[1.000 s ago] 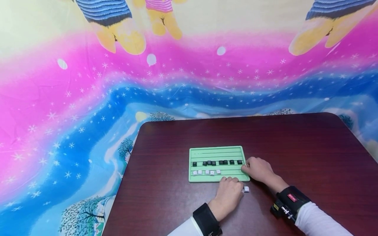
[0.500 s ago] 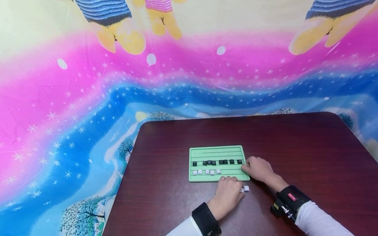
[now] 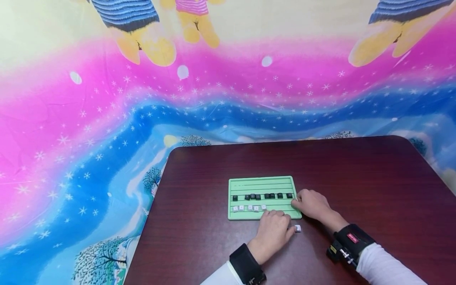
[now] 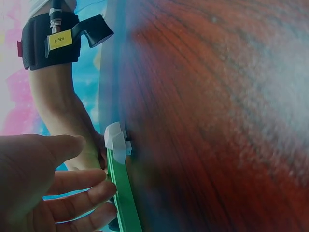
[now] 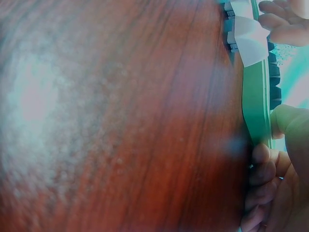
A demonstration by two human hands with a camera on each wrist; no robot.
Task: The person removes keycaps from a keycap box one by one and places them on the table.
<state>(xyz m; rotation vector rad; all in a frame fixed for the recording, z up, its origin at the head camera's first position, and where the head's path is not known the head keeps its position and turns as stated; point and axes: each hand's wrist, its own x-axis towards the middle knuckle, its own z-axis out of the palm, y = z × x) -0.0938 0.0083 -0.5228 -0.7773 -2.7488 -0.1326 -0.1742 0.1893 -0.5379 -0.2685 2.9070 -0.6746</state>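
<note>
A green ridged tray (image 3: 242, 216) lies on the table, carrying a row of black keycaps (image 3: 252, 196) and, nearer the front, several white keycaps (image 3: 256, 208). My left hand (image 3: 272, 233) is over the tray's front edge, fingers relaxed and thumb apart; its fingertips overlap the tray's edge in the left wrist view. Just right of that thumb, a loose white keycap (image 3: 298, 228) lies on the table in front of the tray. My right hand (image 3: 313, 205) grips the tray's right end, thumb on the rim and fingers curled beside it, as the right wrist view shows.
The dark red-brown table (image 3: 342, 170) extends around the tray on all sides. Behind it hangs a colourful printed cloth (image 3: 228, 79). Black straps with cameras (image 3: 352, 239) are worn on both wrists.
My left hand has shifted slightly left, its thumb spreading out toward the loose keycap. The second loose keycap beside it has gone out of sight by the hand. The right hand stays put.
</note>
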